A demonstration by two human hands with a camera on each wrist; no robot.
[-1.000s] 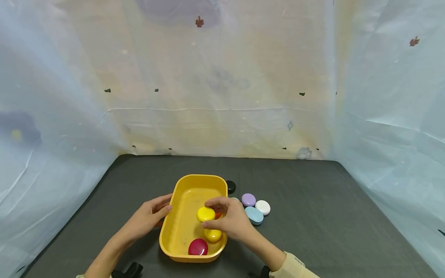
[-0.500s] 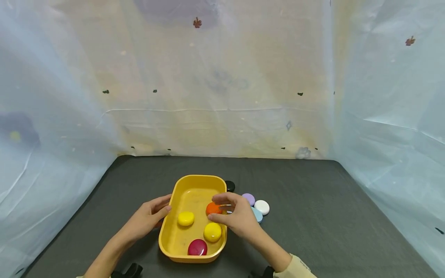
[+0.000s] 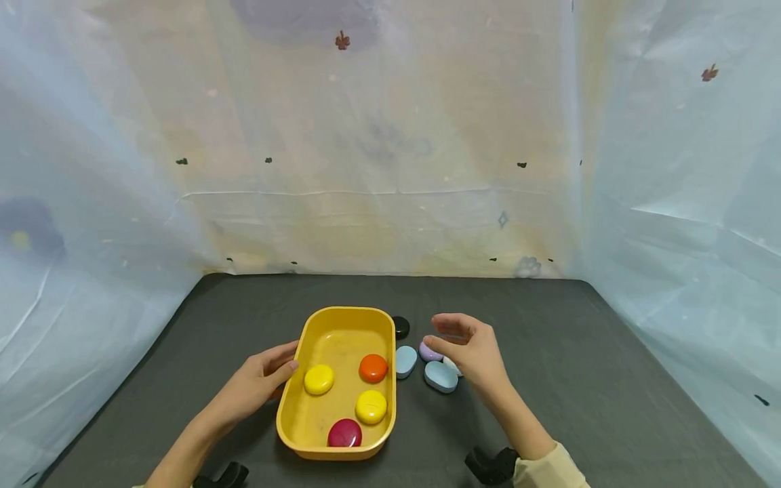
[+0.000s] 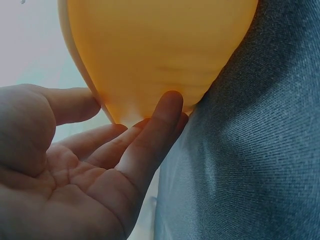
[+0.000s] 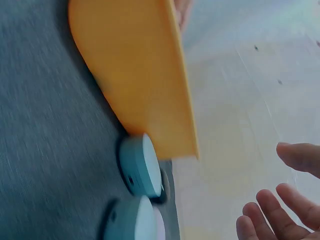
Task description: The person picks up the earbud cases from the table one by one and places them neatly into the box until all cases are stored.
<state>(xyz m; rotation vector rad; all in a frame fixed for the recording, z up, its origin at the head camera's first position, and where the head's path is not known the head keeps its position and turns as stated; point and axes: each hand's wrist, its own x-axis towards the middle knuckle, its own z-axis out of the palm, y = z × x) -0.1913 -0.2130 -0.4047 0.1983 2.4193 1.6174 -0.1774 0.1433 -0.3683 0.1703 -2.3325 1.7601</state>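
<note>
Loading of the tray (image 3: pixel 340 342) looks partway — short of halfway, I'd judge. Four pieces lie on its floor, well spaced: left yellow piece (image 3: pixel 318 379) by the left wall, orange piece (image 3: pixel 373 368) near the right wall, right yellow piece (image 3: pixel 371 407) below that, red piece (image 3: pixel 344 432) at the near end. Five show outside on the grey cloth (image 3: pixel 518 312), all to the right: black piece (image 3: pixel 400 327) and near blue piece (image 3: pixel 405 361) just beside the tray, then front blue piece (image 3: pixel 441 377), purple piece (image 3: pixel 430 352), and white piece (image 3: pixel 451 364) partly behind the right hand.

Right hand (image 3: pixel 472 349): over the purple and white pieces, thumb and fingers well apart, nothing between them. Whether it touches either piece, cannot tell. Left hand (image 3: pixel 259 379): at the tray's left side, thumb at the rim, fingers spread along the outer wall; seems to be steadying it.

Against the earlier frames: a second ago the right hand pinched a yellow piece over the tray; half a second ago that piece lay inside and the hand was above the right rim. Now the hand is out over the loose pieces — near blue piece plain to see, no longer covered. Left hand and tray much as they were.
</note>
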